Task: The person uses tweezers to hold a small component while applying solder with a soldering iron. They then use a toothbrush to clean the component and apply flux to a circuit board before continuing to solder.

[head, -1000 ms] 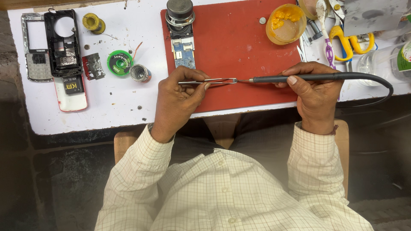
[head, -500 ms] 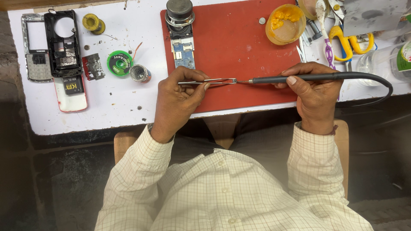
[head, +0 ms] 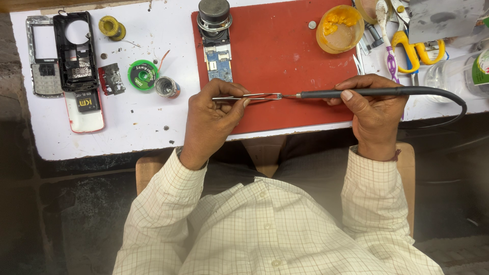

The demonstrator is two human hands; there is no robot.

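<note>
White table (head: 127, 137), red mat (head: 285, 61). Left hand (head: 211, 119) fingers pinch tweezers (head: 249, 97), pointing right; right hand (head: 374, 109) fingers grip soldering iron (head: 351, 93), pointing left. Tips meet between hands, over mat. Circuit board (head: 218, 58) beyond.

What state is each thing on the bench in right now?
Left hand: fingers pinching tweezers, tips closed.
Right hand: gripping soldering iron, tip meeting the tweezer tips.
Circuit board: bare, lying on red mat.
Yellow paste tub: open.
Phone housing: taken apart.
Scissors: lying unused.
</note>
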